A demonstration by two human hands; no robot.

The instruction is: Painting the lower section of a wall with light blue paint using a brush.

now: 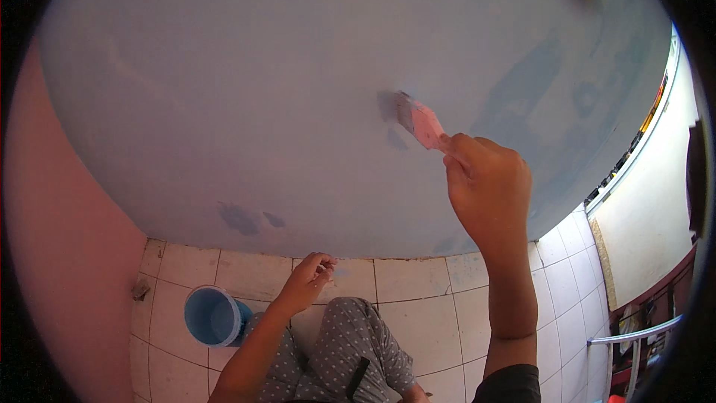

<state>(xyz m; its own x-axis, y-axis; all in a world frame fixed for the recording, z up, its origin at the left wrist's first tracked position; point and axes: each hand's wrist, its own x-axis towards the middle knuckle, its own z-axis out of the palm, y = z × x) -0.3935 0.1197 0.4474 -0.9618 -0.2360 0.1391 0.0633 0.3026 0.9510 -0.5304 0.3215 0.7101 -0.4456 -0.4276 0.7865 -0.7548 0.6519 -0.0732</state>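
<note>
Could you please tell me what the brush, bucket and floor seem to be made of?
Brush: handle perhaps plastic or painted wood, fairly matte, from its solid pink colour; bristles too small to tell.
Bucket: likely plastic, from its smooth blue wall and thin rim.
Floor: probably smooth ceramic tile, from its pale panels and dark joint lines.

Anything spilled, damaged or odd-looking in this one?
The gray wall looks blotchy: darker patches at right, lower left and by the paintbrush in the right hand break its even tone, perhaps wet. A small dark clump lies on the floor tiles beside the pink wall, like stray debris. The blue bucket stands upright.
</note>
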